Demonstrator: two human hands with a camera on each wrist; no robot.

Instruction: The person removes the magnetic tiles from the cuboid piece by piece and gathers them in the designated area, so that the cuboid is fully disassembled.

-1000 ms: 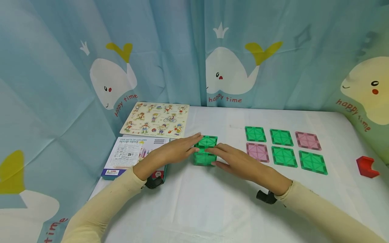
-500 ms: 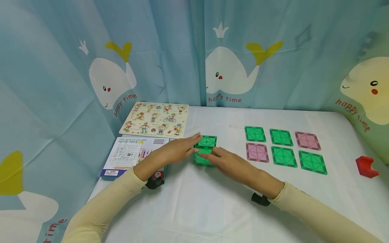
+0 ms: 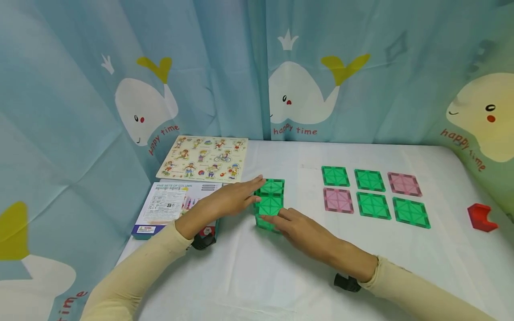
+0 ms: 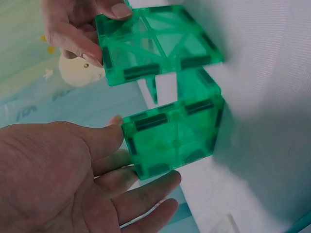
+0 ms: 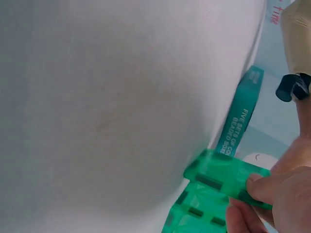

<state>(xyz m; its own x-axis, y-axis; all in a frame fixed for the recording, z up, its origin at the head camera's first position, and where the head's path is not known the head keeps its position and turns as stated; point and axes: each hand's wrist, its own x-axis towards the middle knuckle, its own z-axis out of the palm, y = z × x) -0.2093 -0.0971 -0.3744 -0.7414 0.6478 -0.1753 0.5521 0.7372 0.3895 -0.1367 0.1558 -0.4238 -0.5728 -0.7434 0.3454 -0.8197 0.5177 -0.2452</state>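
My relaxed left hand (image 4: 73,170) is touching a translucent square (image 4: 163,133), my right hand (image 3: 303,232) pinching another tile (image 4: 187,39) by its edge, white cloth (image 3: 257,276) spreading nearby

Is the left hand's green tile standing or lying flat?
Standing: the left wrist view shows the tile rising from the table, left hand holding it.

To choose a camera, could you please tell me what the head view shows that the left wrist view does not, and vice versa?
Only the head view shows the picture board, four flat green tiles, two pink tiles and the red block.

Only the left wrist view shows the palm of the left hand and a gap between the green tile pinched by the right hand and the tile nearest the left.

Both show both hands, green tiles between them, white tablecloth and blue curtain.
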